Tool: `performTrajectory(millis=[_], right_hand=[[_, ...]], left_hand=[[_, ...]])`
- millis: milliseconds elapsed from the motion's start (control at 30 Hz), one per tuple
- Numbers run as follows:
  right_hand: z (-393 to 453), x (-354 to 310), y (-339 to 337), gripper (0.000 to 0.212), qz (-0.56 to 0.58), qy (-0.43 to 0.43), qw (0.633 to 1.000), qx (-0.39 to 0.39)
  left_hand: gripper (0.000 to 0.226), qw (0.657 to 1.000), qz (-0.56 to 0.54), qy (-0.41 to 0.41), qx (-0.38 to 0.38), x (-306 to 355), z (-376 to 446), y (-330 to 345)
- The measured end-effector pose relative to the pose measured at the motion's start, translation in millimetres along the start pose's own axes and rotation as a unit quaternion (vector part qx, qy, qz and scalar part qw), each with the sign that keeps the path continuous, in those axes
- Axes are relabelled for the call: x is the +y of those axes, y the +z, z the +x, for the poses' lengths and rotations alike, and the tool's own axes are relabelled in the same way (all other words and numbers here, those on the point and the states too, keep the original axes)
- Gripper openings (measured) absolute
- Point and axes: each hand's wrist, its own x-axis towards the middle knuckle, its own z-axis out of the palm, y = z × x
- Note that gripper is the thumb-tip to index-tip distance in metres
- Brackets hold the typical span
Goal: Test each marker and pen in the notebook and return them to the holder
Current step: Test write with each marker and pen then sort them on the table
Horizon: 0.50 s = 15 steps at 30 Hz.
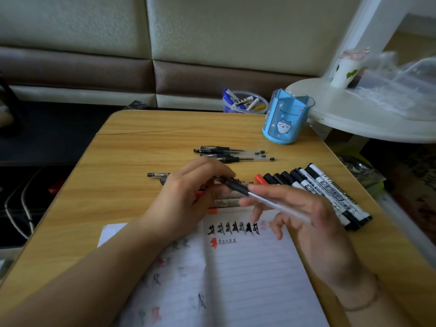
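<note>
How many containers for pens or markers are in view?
2: a blue cat-printed holder on the table's far right corner, and a clear tub of markers just behind it.

2 bare forearms enter from the bottom edge and converge toward mid-frame. Left forearm runs diagonally up from the lower left corner; left hand [188, 187] is seen back-up, knuckles raised, fingers curled downward with the fingertips gathered at the near end of a pen [266, 200]. Right forearm comes in from the lower right, wrist bent slightly inward, a thin bracelet [361, 303] around it. Right hand [304, 215] is turned palm toward the left, thumb and index finger pinching the pen's barrel, the other 3 fingers loosely bent below it. Both hands sit close together, joined by the pen.
</note>
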Motion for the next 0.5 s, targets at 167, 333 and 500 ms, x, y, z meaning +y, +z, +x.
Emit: performTrajectory(millis=[167, 333, 500], right_hand=[[-3.6, -16.0, -14.8, 0.047, -0.013, 0.035, 0.996, -0.081], [-2.5, -19.7, -17.5, 0.02, -0.078, 0.083, 0.991, -0.072], [-1.7, -22.9, -16.6, 0.022, -0.146, 0.113, 0.982, -0.047]], left_hand=[[0.02, 0.999, 0.032, 0.029, 0.009, 1.8, -2.2, -0.6], [0.017, 0.998, 0.048, 0.051, -0.001, 3.7, -1.9, -1.3], [0.038, 0.996, 0.051, 0.076, 0.021, 6.3, -0.5, 0.7]])
